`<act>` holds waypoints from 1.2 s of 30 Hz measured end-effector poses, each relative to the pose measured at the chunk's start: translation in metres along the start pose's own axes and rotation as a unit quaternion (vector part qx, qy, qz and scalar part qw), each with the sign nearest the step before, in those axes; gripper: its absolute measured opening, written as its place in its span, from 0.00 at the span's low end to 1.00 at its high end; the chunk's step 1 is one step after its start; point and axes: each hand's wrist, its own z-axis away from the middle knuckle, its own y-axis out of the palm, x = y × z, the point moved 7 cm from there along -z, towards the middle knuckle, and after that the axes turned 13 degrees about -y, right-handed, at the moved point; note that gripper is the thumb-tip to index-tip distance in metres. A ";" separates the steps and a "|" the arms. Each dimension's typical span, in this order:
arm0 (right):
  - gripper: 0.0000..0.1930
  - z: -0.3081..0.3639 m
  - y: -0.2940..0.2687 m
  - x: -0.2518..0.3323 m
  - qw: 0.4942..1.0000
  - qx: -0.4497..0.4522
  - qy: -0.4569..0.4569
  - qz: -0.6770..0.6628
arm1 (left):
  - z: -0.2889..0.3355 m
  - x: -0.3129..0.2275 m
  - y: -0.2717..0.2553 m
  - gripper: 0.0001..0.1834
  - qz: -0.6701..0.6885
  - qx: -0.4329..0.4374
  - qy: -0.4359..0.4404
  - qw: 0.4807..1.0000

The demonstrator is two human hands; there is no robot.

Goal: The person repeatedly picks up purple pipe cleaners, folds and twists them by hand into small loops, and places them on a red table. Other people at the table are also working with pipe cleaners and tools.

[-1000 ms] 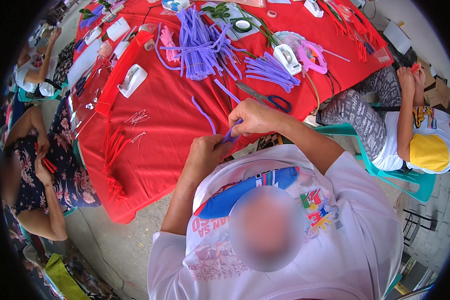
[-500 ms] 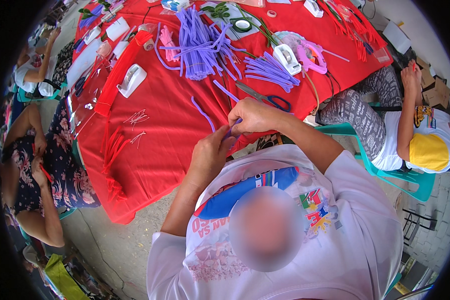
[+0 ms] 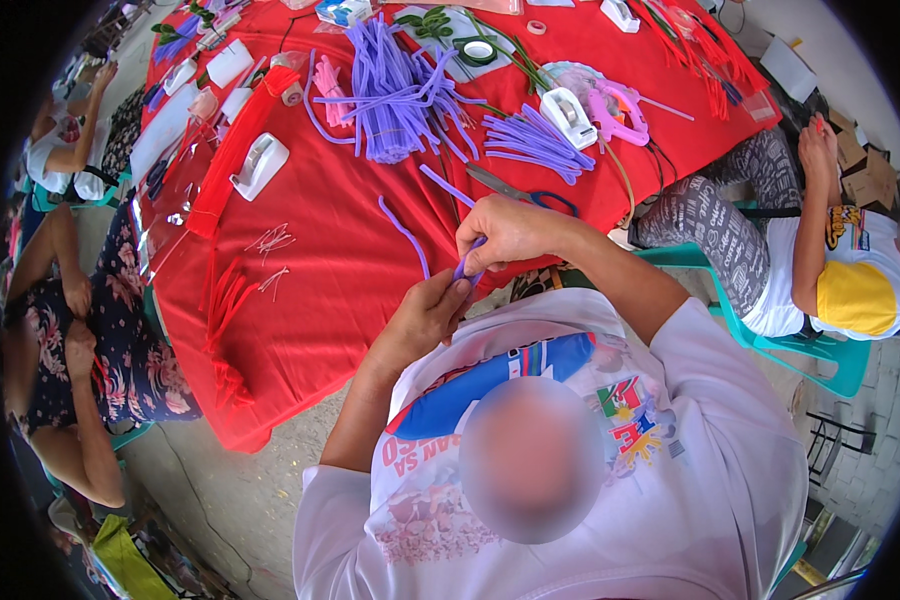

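Note:
My right hand [image 3: 510,230] and my left hand [image 3: 425,315] meet at the near edge of the table with the red cloth [image 3: 330,260]. Both pinch one short purple pipe cleaner [image 3: 467,268], which is bent between the fingertips. My right hand holds its upper part and my left hand its lower end. A loose purple pipe cleaner [image 3: 405,235] lies on the cloth just left of my hands. Scissors with blue handles [image 3: 530,195] lie just beyond my right hand.
A big pile of purple pipe cleaners [image 3: 395,85] and a smaller bundle [image 3: 535,140] lie farther back. White tape dispensers [image 3: 260,165] [image 3: 568,115] and red pipe cleaners [image 3: 225,300] are there too. One person sits at the left [image 3: 60,340], another on a teal chair at the right [image 3: 820,270].
My left hand has shifted slightly toward my right hand and regripped the purple pipe cleaner. My right hand has hardly moved.

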 end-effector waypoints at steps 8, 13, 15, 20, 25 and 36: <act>0.06 0.002 -0.002 0.006 1.000 -0.004 -0.015 -0.008 | 0.000 -0.002 0.008 0.17 0.082 0.065 -0.038 0.994; 0.06 0.002 -0.005 0.007 1.000 -0.009 -0.005 -0.003 | 0.001 -0.002 0.010 0.19 0.125 0.050 -0.026 0.991; 0.06 0.002 -0.009 0.005 1.000 -0.011 -0.003 -0.010 | 0.001 -0.006 0.008 0.19 0.104 0.025 0.004 0.994; 0.06 0.001 -0.010 0.001 0.999 -0.018 -0.013 -0.025 | 0.001 -0.007 0.004 0.21 0.080 -0.041 0.056 0.994; 0.06 0.001 -0.017 0.002 0.999 -0.034 -0.009 -0.009 | -0.001 -0.011 0.002 0.23 0.069 -0.092 0.091 0.989; 0.07 0.005 -0.015 0.009 0.998 -0.036 -0.004 0.060 | 0.000 -0.009 -0.003 0.18 0.028 -0.140 0.059 0.988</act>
